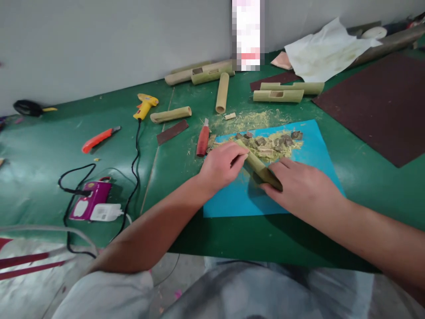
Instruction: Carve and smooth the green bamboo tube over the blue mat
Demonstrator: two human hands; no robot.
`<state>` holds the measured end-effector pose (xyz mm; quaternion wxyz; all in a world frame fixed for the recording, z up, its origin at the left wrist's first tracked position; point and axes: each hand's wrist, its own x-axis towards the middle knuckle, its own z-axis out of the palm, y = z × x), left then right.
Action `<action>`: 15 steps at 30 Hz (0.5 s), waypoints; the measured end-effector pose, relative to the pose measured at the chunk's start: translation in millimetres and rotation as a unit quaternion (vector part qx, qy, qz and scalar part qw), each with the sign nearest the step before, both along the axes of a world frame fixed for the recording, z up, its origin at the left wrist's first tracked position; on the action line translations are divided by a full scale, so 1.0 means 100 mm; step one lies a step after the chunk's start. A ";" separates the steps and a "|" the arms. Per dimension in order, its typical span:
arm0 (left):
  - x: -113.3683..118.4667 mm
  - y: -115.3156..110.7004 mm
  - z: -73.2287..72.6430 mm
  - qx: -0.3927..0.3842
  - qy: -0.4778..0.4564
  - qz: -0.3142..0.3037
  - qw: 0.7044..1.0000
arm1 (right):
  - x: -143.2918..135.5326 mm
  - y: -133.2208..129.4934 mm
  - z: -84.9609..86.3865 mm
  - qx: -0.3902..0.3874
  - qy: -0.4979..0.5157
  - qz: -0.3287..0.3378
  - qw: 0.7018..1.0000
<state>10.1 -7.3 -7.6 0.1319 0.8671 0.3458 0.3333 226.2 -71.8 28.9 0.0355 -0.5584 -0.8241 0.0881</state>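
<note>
Between my hands, a green bamboo tube (pixel 257 165) is held at a slant above a blue sheet (pixel 239 201). My left hand (pixel 222 165) is closed on the tube's far end, thumb and fingers pinching it. Around the near end wraps my right hand (pixel 303 181), its thumb underneath. Just beyond the tube lies a heap of bamboo chips and shavings (pixel 265 146) on the sheet. A red-handled knife (pixel 203 139) with a short blade rests left of the heap, near my left hand.
Cut bamboo pieces (pixel 278 96) lie toward the wall. At left are a yellow glue gun (pixel 146 106), an orange utility knife (pixel 99 141) and a purple power strip (pixel 96 199) with trailing black cable. A dark brown sheet (pixel 378 106) and white cloth (pixel 325 53) are at right.
</note>
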 end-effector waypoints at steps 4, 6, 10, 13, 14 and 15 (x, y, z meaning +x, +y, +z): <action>-0.05 0.09 -0.02 0.013 -0.007 0.015 1.000 | 0.00 0.01 -0.05 0.004 0.028 -0.018 0.999; -0.07 0.12 -0.02 0.028 -0.014 0.050 0.998 | 0.00 0.00 -0.07 0.000 0.041 -0.029 0.999; -0.05 0.05 0.01 0.028 0.004 0.041 0.999 | 0.00 0.01 -0.08 -0.026 0.045 -0.038 0.998; 0.00 -0.08 0.03 0.015 0.054 -0.058 0.997 | 0.00 0.02 -0.06 -0.036 0.045 -0.037 0.998; 0.01 -0.10 0.03 0.012 0.062 -0.068 0.996 | 0.00 0.02 -0.06 -0.037 0.044 -0.037 0.998; 0.01 -0.11 0.04 0.009 0.060 -0.056 0.997 | -0.01 0.02 -0.05 -0.037 0.043 -0.039 0.998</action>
